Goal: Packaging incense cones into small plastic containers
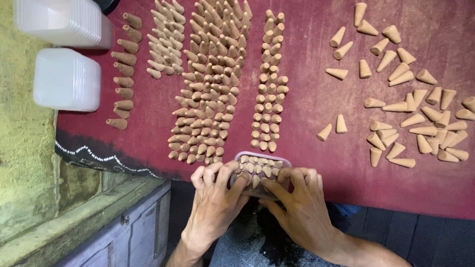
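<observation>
A small clear plastic box (264, 157) filled with tan incense cones sits at the near edge of a dark red cloth (307, 109). My left hand (213, 205) grips the box's left side, fingers curled over its rim. My right hand (297, 202) holds the right side, its fingertips pressing on the cones inside. Just beyond the box, many upright cones stand in tight rows (210, 84), with a narrower column (269, 84) to their right.
Loose cones lie scattered on their sides at the right (410, 104). A line of darker cones (123, 74) lies at the left, beside two stacks of clear plastic boxes (67, 79). A grey wooden cabinet (123, 232) stands below left.
</observation>
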